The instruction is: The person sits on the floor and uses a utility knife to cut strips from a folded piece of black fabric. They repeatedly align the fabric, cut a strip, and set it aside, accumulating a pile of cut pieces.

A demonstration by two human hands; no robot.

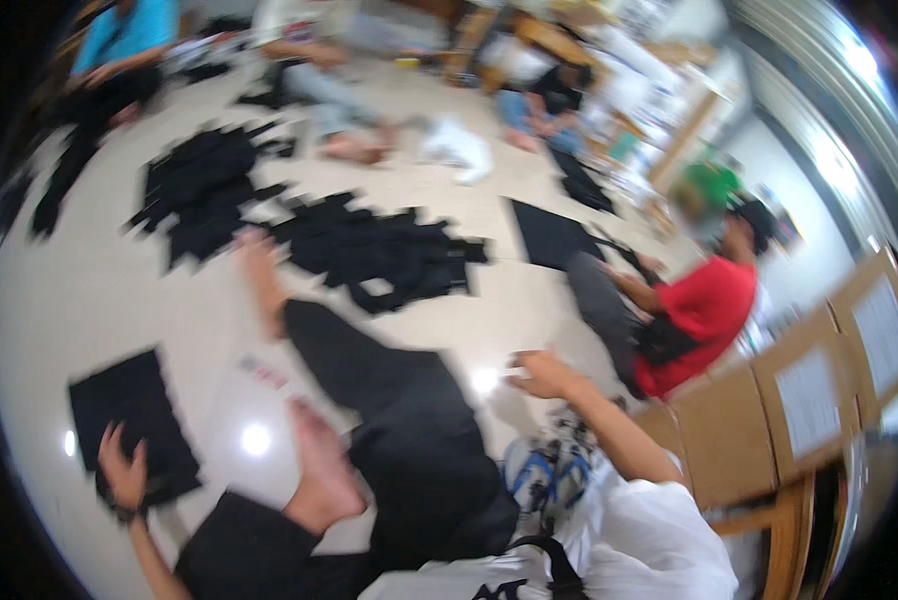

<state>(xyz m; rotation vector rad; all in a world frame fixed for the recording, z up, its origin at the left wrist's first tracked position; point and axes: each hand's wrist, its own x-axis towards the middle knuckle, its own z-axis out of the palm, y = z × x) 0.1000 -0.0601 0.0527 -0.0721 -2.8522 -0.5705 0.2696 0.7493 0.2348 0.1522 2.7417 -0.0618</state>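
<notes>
Head view shows our left hand [124, 466] spread over a black fabric panel [137, 398]; we cannot tell whether our right hand [543, 375] pinches anything.

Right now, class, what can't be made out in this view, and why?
All in the head view:
- Right hand: blur hides whether it holds anything small.
- Black sheet: part hidden under the left hand.
- Central black pile: overlap and blur hide separate pieces.
- Person in blue: cut off by the picture's upper edge.
</notes>
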